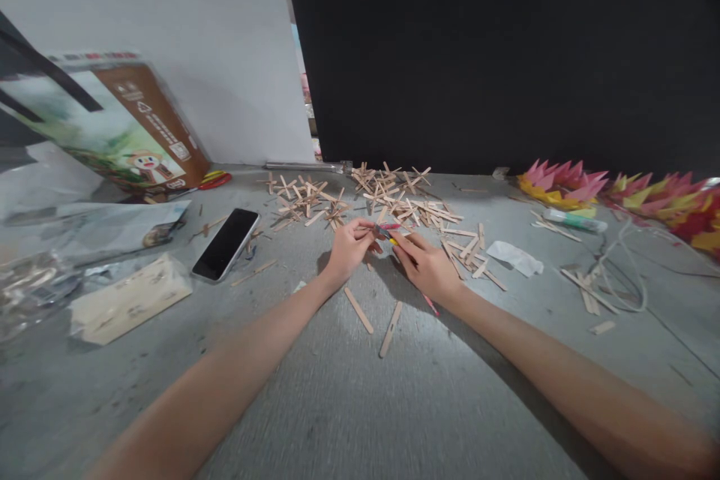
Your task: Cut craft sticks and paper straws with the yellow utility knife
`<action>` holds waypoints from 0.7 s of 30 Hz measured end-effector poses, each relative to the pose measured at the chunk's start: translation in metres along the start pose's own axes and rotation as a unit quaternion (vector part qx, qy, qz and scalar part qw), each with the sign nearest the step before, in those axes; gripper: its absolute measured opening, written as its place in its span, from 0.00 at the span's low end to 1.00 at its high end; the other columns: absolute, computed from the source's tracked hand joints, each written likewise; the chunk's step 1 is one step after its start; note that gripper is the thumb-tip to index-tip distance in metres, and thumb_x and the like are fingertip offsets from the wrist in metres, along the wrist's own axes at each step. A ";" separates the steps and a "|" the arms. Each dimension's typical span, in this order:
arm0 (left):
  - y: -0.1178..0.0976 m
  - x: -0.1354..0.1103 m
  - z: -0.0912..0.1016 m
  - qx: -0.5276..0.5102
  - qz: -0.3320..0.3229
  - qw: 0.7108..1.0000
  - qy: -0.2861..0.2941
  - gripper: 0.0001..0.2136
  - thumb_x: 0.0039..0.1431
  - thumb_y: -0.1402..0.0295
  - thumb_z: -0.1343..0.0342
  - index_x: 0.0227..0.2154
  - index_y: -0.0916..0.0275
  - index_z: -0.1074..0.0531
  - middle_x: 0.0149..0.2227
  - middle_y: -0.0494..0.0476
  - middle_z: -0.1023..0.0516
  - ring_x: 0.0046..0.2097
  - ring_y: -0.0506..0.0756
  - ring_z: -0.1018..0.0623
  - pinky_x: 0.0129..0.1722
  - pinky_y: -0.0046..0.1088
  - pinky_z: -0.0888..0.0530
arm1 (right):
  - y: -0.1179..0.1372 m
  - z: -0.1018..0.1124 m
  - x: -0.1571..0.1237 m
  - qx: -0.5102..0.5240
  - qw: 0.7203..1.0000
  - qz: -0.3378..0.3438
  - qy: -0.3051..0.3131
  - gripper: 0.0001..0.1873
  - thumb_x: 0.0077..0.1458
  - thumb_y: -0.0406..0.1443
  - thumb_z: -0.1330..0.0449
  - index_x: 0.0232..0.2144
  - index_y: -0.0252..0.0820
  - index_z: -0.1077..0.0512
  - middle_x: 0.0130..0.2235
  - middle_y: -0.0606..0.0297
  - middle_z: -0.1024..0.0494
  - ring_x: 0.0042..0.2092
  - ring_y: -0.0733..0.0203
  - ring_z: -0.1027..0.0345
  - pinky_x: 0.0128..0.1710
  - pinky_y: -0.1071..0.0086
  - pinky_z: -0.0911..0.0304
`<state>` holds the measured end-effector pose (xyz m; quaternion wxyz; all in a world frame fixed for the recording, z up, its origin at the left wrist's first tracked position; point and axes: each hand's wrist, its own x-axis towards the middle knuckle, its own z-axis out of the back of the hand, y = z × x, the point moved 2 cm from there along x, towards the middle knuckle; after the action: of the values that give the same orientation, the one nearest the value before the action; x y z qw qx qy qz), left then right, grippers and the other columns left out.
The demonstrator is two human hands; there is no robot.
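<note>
My left hand (349, 249) is closed in a pinch at the middle of the table, fingertips meeting those of my right hand. What it pinches is too small to make out. My right hand (426, 267) is wrapped round a slim tool (430, 305) with a pink-red end poking out below the palm. A yellow part and a dark tip show at the fingers; the tool's exact kind is unclear. A small pink piece lies by the fingertips. Just below the hands are two loose wooden craft sticks (358, 310). Behind them spreads a pile of craft sticks (388, 191), many crossed.
A phone (226, 245) lies left, near a paper packet (132, 300), plastic wrapping and a printed bag (129, 127). Rightward are a crumpled tissue (515, 258), a glue stick (574, 220), a white cable (630, 270) and pink-yellow paper flowers (562, 184). A black panel (506, 52) stands behind.
</note>
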<state>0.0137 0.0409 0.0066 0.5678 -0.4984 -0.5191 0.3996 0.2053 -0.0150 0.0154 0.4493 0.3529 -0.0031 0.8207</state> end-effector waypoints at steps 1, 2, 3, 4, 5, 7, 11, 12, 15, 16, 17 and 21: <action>0.000 0.000 0.000 0.001 0.001 1.000 0.001 0.17 0.57 0.56 0.32 0.40 0.63 0.27 0.24 0.55 0.17 0.24 0.54 0.18 0.26 0.27 0.23 | 0.000 0.000 0.000 0.003 1.000 0.003 -0.001 0.22 0.74 0.40 0.50 0.64 0.47 0.30 0.48 0.54 0.19 0.41 0.52 0.22 0.37 0.64 0.28; -0.001 0.000 0.000 0.002 0.001 1.000 0.003 0.18 0.57 0.56 0.32 0.42 0.63 0.27 0.24 0.54 0.18 0.24 0.54 0.18 0.26 0.27 0.24 | 0.000 0.000 0.000 0.005 1.000 0.004 -0.003 0.22 0.74 0.40 0.50 0.64 0.47 0.30 0.49 0.54 0.19 0.42 0.52 0.21 0.37 0.64 0.28; -0.002 -0.001 0.000 0.003 0.000 1.000 0.004 0.19 0.57 0.56 0.33 0.44 0.63 0.27 0.24 0.54 0.18 0.24 0.54 0.18 0.26 0.27 0.24 | 0.000 -0.001 0.000 0.007 1.000 0.004 -0.005 0.21 0.74 0.40 0.50 0.64 0.47 0.30 0.49 0.54 0.19 0.42 0.52 0.21 0.38 0.63 0.28; -0.003 -0.001 -0.001 0.004 -0.001 1.000 0.005 0.20 0.57 0.56 0.33 0.45 0.64 0.27 0.24 0.54 0.18 0.24 0.55 0.18 0.27 0.27 0.24 | 0.000 -0.001 0.000 0.007 1.000 0.004 -0.005 0.21 0.74 0.40 0.50 0.64 0.47 0.30 0.48 0.54 0.19 0.43 0.52 0.21 0.38 0.63 0.27; -0.003 -0.001 -0.001 0.005 -0.003 1.000 0.005 0.19 0.57 0.56 0.33 0.45 0.64 0.27 0.24 0.54 0.18 0.25 0.55 0.18 0.27 0.27 0.24 | -0.001 -0.001 0.000 0.007 1.000 0.003 -0.004 0.21 0.74 0.40 0.50 0.64 0.47 0.30 0.48 0.54 0.19 0.43 0.52 0.21 0.39 0.63 0.27; -0.004 -0.002 -0.001 0.007 -0.006 1.000 0.002 0.19 0.58 0.55 0.33 0.44 0.64 0.27 0.24 0.54 0.18 0.25 0.55 0.18 0.27 0.28 0.24 | -0.001 -0.002 -0.001 0.005 1.000 0.002 -0.002 0.21 0.74 0.40 0.50 0.65 0.47 0.31 0.48 0.54 0.19 0.42 0.52 0.21 0.39 0.63 0.27; -0.002 -0.001 0.000 0.010 -0.002 1.000 -0.002 0.20 0.57 0.53 0.33 0.41 0.63 0.28 0.23 0.54 0.18 0.25 0.56 0.18 0.27 0.29 0.24 | -0.001 -0.001 -0.001 0.001 1.000 0.001 -0.001 0.21 0.74 0.40 0.50 0.64 0.46 0.30 0.48 0.54 0.19 0.43 0.52 0.21 0.39 0.63 0.28; -0.001 -0.001 0.000 0.008 -0.002 1.000 -0.003 0.20 0.57 0.53 0.32 0.41 0.63 0.28 0.23 0.54 0.18 0.25 0.56 0.18 0.27 0.29 0.24 | -0.001 0.000 -0.001 -0.002 1.000 0.001 0.000 0.21 0.74 0.39 0.49 0.63 0.45 0.30 0.48 0.54 0.19 0.43 0.52 0.21 0.38 0.64 0.28; -0.001 -0.001 0.000 0.007 -0.002 1.000 -0.008 0.19 0.56 0.53 0.32 0.39 0.63 0.29 0.23 0.54 0.19 0.24 0.55 0.18 0.26 0.28 0.24 | -0.001 0.000 -0.001 -0.008 1.000 0.002 0.002 0.21 0.74 0.40 0.50 0.63 0.44 0.29 0.49 0.53 0.19 0.42 0.52 0.21 0.36 0.64 0.28; -0.002 -0.001 0.000 0.011 -0.002 1.000 -0.007 0.19 0.57 0.53 0.33 0.39 0.62 0.29 0.23 0.54 0.19 0.24 0.55 0.18 0.26 0.28 0.24 | -0.001 0.000 -0.001 -0.010 1.000 0.002 0.004 0.21 0.74 0.40 0.50 0.63 0.44 0.30 0.49 0.53 0.19 0.41 0.52 0.21 0.35 0.65 0.29; -0.002 -0.001 0.000 0.017 -0.001 1.000 -0.004 0.19 0.57 0.53 0.33 0.38 0.62 0.29 0.23 0.54 0.19 0.25 0.55 0.18 0.27 0.29 0.23 | -0.002 0.000 -0.001 -0.011 1.000 0.003 0.006 0.21 0.74 0.40 0.50 0.63 0.44 0.30 0.49 0.53 0.19 0.41 0.53 0.21 0.35 0.65 0.29; -0.005 -0.002 0.000 0.023 0.000 1.000 0.001 0.19 0.57 0.51 0.33 0.37 0.62 0.29 0.24 0.55 0.18 0.25 0.55 0.18 0.28 0.30 0.22 | -0.002 -0.001 -0.001 -0.014 1.000 0.000 0.008 0.22 0.74 0.40 0.51 0.63 0.44 0.30 0.49 0.53 0.19 0.43 0.52 0.21 0.35 0.65 0.29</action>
<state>0.0129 0.0379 0.0106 0.5798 -0.4853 -0.5092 0.4111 0.2068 -0.0145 0.0137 0.4537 0.3405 -0.0109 0.8235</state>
